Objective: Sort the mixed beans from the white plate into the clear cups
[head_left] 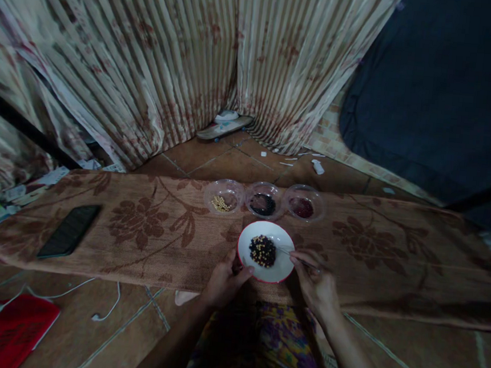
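— Where do we find the two hands?

— Both are at a white dish (280, 268) with a red rim, over the near edge of a brown flowered cloth (198, 260), in front of the person's lap. Whether it rests there or is lifted slightly, we cannot tell.

— How does each hand grip?

— We see the left hand (226, 278) pinching the dish at its near left edge, thumb over the rim. The right hand (317, 283) has its fingers closed around a thin metal utensil (286, 251), which points left into the dish. We cannot make out its tip clearly.

— What is in the dish?

— A heap of mixed dark and pale yellow beans (262, 251), left of the middle.

— And around it?

— Just beyond, we have three clear bowls side by side: the left bowl (230, 190) with pale yellow beans, the middle bowl (257, 187) with black ones, the right bowl (320, 204) with dark red ones. Well apart, on our left, lies a dark phone (69, 231).
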`<act>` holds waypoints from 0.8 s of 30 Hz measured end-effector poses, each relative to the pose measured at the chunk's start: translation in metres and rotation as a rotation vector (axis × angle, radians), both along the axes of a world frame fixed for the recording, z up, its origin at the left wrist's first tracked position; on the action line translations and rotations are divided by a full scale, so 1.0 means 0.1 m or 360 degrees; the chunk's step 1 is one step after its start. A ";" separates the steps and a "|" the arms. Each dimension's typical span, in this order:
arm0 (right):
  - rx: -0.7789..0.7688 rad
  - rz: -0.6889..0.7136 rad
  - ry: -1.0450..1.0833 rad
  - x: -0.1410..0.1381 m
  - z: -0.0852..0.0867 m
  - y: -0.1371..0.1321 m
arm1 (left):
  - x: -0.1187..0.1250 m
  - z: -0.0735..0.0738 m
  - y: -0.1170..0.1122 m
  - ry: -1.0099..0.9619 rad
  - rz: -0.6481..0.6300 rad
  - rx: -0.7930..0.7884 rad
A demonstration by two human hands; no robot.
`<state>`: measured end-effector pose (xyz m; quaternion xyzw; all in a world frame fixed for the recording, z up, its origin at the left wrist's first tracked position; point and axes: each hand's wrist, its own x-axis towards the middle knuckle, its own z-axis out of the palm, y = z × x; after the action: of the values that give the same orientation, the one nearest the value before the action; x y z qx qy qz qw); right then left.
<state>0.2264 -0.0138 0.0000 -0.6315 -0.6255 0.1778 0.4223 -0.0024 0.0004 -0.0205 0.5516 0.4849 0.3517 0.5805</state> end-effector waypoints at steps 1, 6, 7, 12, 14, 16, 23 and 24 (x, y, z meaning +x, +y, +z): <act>0.0004 0.0014 -0.0003 0.00 0.00 0.01 | 0.00 -0.01 0.00 -0.0008 -0.0008 -0.0001; -0.0013 0.0061 -0.0012 -0.03 -0.01 0.03 | 0.00 0.00 0.00 -0.0010 -0.0029 0.0017; -0.0024 0.0066 -0.0008 -0.04 0.00 0.03 | 0.00 0.01 0.00 -0.0007 -0.0031 0.0020; -0.0024 0.0053 -0.0021 -0.07 0.02 0.04 | -0.02 0.02 0.00 0.0094 -0.0021 0.0024; -0.0018 0.0060 -0.0027 -0.08 0.01 0.04 | -0.02 0.02 0.00 0.0117 -0.0030 0.0027; -0.0027 0.0055 -0.0032 -0.08 0.00 0.04 | -0.02 0.03 -0.01 0.0102 -0.0042 0.0038; -0.0035 0.0071 -0.0020 -0.07 -0.03 0.04 | -0.02 0.03 -0.01 0.0037 -0.0049 0.0037; -0.0035 0.0070 -0.0029 -0.07 -0.02 0.04 | -0.01 0.02 -0.01 0.0040 -0.0040 0.0041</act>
<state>0.2197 -0.0096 -0.0024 -0.6238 -0.6409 0.1882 0.4057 -0.0039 -0.0004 -0.0181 0.5694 0.4807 0.3435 0.5716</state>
